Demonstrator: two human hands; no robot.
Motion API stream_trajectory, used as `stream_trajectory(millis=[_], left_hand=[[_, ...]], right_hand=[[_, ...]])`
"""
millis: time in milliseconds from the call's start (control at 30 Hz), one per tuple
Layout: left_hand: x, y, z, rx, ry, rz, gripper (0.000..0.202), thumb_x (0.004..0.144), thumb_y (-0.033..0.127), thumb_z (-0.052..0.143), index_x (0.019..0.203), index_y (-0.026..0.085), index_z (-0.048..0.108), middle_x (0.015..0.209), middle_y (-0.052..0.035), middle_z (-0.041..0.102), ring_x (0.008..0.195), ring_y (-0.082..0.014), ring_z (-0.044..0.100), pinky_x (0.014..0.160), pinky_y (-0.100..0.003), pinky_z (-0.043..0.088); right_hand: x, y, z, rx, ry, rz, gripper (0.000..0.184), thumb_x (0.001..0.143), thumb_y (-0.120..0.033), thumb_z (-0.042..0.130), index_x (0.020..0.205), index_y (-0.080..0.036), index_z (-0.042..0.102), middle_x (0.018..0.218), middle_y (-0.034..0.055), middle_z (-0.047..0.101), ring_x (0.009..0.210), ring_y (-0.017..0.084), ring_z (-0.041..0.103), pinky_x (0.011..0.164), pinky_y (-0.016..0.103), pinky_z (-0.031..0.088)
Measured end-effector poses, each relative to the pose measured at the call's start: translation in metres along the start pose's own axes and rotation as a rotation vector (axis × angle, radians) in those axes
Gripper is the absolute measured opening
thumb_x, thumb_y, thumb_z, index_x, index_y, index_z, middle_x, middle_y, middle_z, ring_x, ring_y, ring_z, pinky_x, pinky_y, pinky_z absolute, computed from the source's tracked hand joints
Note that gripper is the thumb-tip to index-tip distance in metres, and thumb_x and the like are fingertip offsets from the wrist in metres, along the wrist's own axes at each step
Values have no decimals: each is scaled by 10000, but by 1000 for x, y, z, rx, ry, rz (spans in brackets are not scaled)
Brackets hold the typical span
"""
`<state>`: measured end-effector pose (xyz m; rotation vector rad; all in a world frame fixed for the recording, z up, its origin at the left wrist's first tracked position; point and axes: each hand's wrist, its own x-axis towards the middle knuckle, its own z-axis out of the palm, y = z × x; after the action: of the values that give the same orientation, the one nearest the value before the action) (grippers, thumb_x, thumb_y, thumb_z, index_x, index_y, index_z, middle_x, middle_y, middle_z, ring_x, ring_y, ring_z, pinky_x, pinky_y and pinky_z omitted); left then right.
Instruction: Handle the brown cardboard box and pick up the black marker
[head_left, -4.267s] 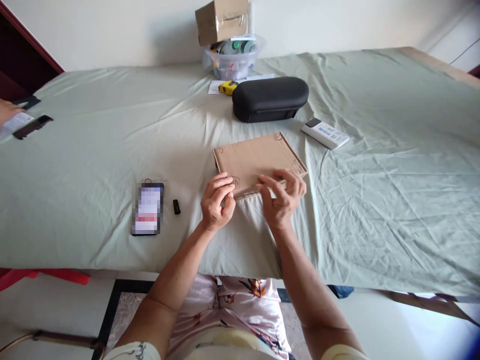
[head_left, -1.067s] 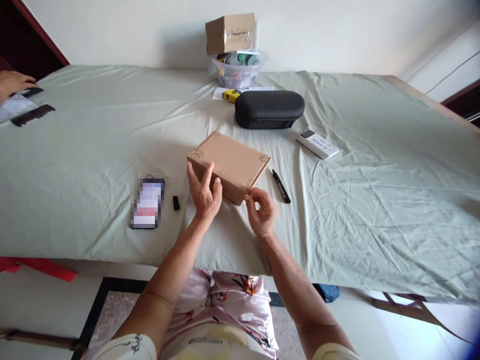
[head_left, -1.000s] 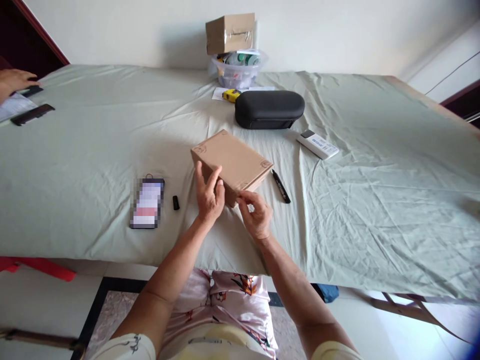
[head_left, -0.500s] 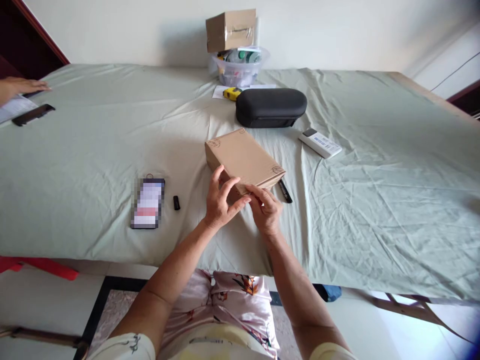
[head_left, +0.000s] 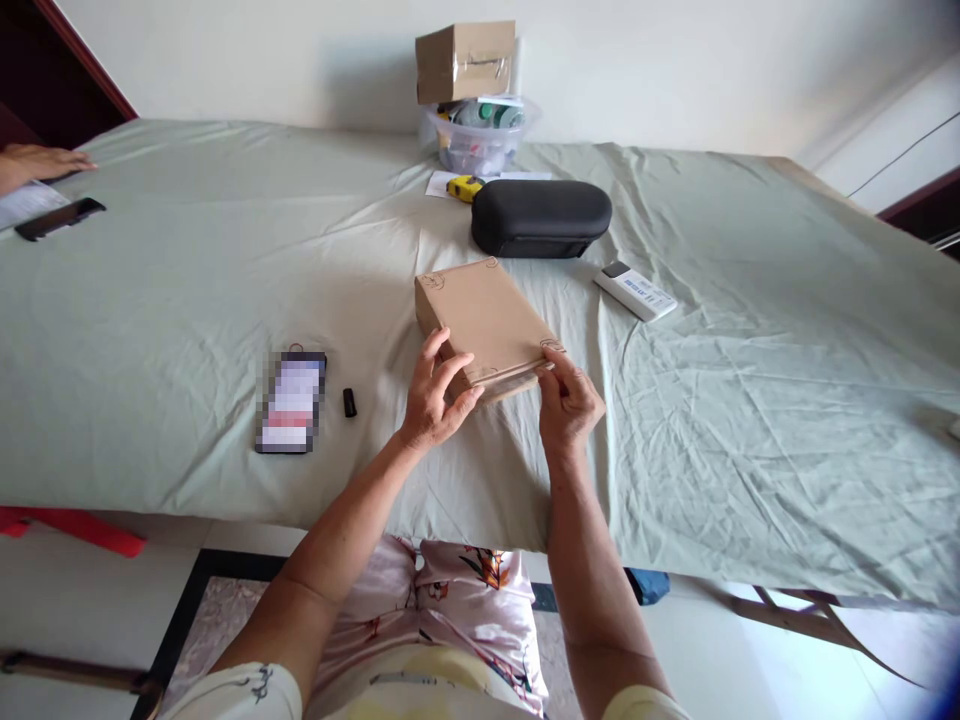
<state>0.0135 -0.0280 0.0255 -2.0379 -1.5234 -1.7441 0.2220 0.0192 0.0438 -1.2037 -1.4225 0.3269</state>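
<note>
— Head view: both hands are on the flat cardboard box (head_left: 486, 322), which lies on the surface (head_left: 750, 380) just ahead of the person, its long side running from about 11 o'clock to 5 o'clock. Which step would you say this is?

— Handling the near end, I'd judge. The left hand (head_left: 435, 400) has its fingers (head_left: 459, 362) spread and curled against the near left corner; the right hand (head_left: 570, 405) pinches the near right corner, thumb and fingertips closed on the edge, where a seam or flap seems to show — too small to be sure.

— And what does the next move call for?

— A steady hold with the left while the right works at that edge — the box is light and could slide on the cloth.

— The surroundings?

— A wrinkled pale green cloth covers the whole surface. A phone (head_left: 291, 402) and a small black cap (head_left: 349, 402) lie at 9 o'clock of the box, a black zip case (head_left: 540, 216) at 12, a white remote (head_left: 634, 291) at 2. By the cream wall, a clear tub (head_left: 476, 140) carries a taped carton (head_left: 465, 60). Another person's hand (head_left: 41, 160) rests at the far left edge.
</note>
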Motion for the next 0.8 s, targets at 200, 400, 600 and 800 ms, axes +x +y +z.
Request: stream_trajectory(millis=[200,400,600,800], left_hand=[[5,-5,-8,-39,-52,8,385,1106,548,531,1306,245,658,1604,-193,615,1573,-308,571,1264,-562,541],[5,-6,-6,-22,28,3,342,1139,496,484,1254,235,671,1546,-176,687,1506,-286,648,1214,-533,592],[5,-9,-6,-116,96,-92,321,1157,459,479,1240,226,682,1548,-167,699,1436,-261,698,1212,-488,582],[6,-10,-9,-116,126,-172,342,1170,463,426,1160,226,672,1565,-176,688,1447,-250,692,1188,-470,589]], right_hand=[[3,0,-3,-4,69,71,282,936,-411,703,1118,-276,871,890,18,790,729,157,636,788,350,559],[1,1,0,107,52,79,244,913,-423,749,1058,-254,851,948,26,766,795,148,681,729,302,561],[-7,3,7,220,-30,64,278,905,-489,795,1030,-241,785,918,18,786,751,135,701,651,260,565],[-13,1,10,218,-98,-61,255,978,-490,755,1079,-258,789,971,27,749,809,143,718,678,279,612]])
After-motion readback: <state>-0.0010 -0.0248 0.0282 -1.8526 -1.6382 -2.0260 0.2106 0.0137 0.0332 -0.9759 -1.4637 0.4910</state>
